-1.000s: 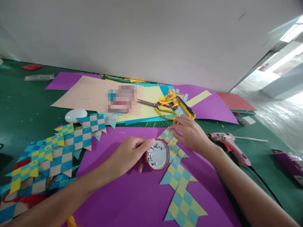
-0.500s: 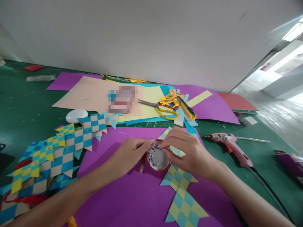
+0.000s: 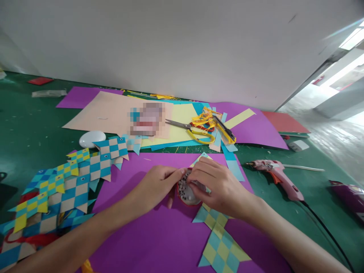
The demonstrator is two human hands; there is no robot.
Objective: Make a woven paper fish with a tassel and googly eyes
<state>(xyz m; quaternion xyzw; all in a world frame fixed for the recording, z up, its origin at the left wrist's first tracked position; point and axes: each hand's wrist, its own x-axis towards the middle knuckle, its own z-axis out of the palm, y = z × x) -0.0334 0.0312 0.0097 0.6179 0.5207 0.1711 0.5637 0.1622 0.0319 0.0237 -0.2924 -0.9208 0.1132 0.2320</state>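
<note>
Between my hands, over a purple sheet (image 3: 136,235), is a small round red-rimmed container (image 3: 193,201) with several tiny googly eyes inside. My left hand (image 3: 160,184) grips its left rim between thumb and fingers. The fingers of my right hand (image 3: 214,184) are pinched together and reach into it; whether anything is between the fingertips is hidden. Just below lie woven yellow-and-light-blue paper fish (image 3: 223,248), partly under the container and my right hand.
A pile of woven paper fish (image 3: 75,193) lies left, beside a white oval object (image 3: 92,139). Yellow-handled scissors (image 3: 200,135), a cutter (image 3: 224,129) and yellow tassels lie on coloured sheets behind. At right are a pink glue gun (image 3: 280,178) with its cord and a white block (image 3: 298,145).
My right hand has shifted left and its fingertips are deeper over the container, covering more of it. My left hand holds the rim as before.
</note>
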